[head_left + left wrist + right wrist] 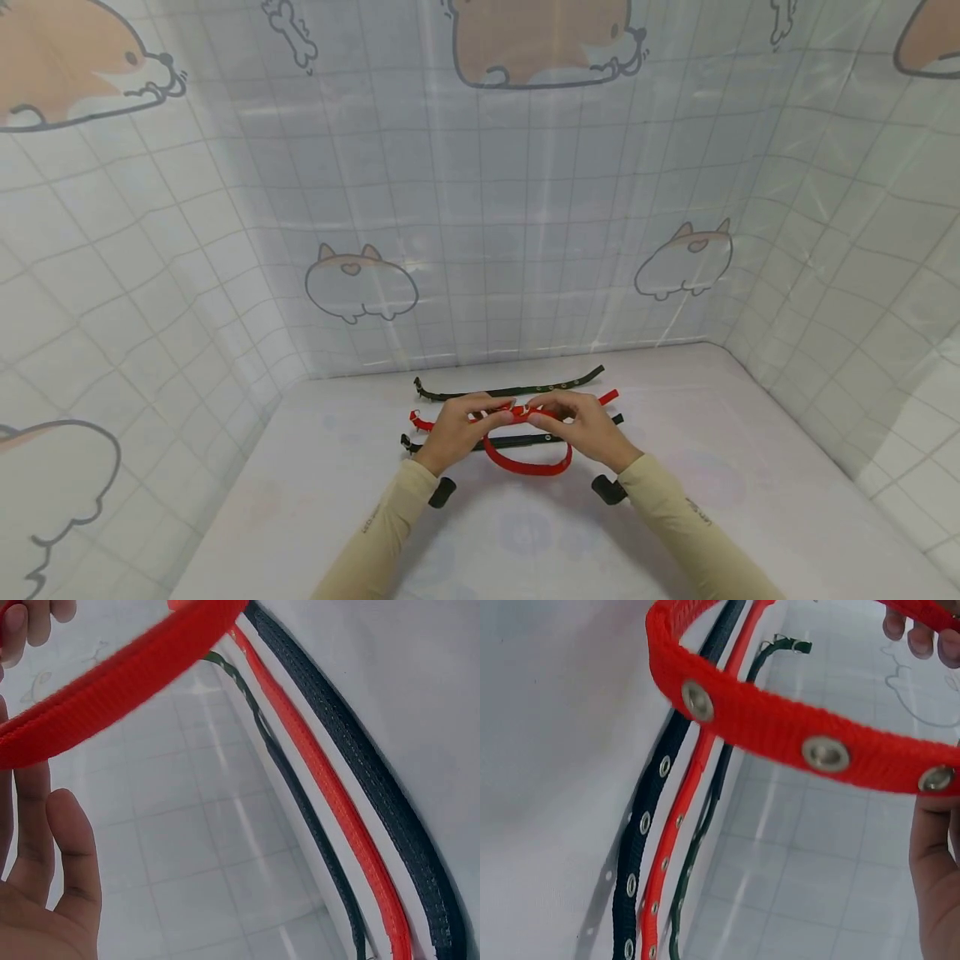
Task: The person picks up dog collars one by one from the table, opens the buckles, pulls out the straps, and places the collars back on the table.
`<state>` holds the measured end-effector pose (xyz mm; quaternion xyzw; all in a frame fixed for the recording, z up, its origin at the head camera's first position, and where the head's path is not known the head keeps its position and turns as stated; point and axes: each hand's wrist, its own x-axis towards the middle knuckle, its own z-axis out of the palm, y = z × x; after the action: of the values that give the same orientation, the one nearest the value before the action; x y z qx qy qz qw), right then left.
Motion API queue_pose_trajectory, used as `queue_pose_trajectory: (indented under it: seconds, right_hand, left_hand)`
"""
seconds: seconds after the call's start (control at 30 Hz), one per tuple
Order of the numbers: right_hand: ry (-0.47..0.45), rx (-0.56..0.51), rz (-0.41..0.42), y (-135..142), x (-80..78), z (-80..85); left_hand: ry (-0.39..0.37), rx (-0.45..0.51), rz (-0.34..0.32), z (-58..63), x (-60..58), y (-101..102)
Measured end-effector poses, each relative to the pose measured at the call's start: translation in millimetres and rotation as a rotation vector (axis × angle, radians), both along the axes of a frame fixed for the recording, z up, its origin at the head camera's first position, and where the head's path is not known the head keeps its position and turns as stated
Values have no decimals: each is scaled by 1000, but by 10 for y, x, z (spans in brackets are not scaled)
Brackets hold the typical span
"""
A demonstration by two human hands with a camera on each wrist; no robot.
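A red nylon pet collar (528, 469) hangs in a loop between both hands above the white table. The left hand (456, 429) pinches it with thumb and fingers near the top of the loop, where some metal hardware shows. Close by on the other side, the right hand (588, 427) pinches the collar's other end. Metal eyelets line the red band (769, 729) in the right wrist view. A plain stretch of the band (112, 694) crosses the left wrist view. The fingertips partly hide the buckle area, so I cannot tell whether it is fastened.
Behind and below the loop lie three straightened collars: a dark one (517, 442) nearest, a red one (422, 423) in the middle, and a dark green one (517, 390) farthest. A patterned curtain (517, 208) encloses the white table (300, 500) at the back and sides.
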<state>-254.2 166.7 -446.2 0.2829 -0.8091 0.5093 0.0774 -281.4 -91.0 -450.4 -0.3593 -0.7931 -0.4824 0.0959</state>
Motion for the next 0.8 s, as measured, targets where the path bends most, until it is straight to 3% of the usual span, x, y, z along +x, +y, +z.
queue_pose_trajectory:
  seconds: [0.2,0.4,0.5,0.8]
  right_hand:
    - [-48,-14,-76,59,39,22]
    - [-27,-4,-121,186,55,27]
    - [-4,16,-105,250,52,22]
    - [35,31,-104,436,60,42]
  left_hand:
    - [-7,-26,65,51,59,-50]
    - [119,-158,178,132,130,-103]
    - [140,-232,226,143,164,-136]
    - [165,-311,241,113,185,-320]
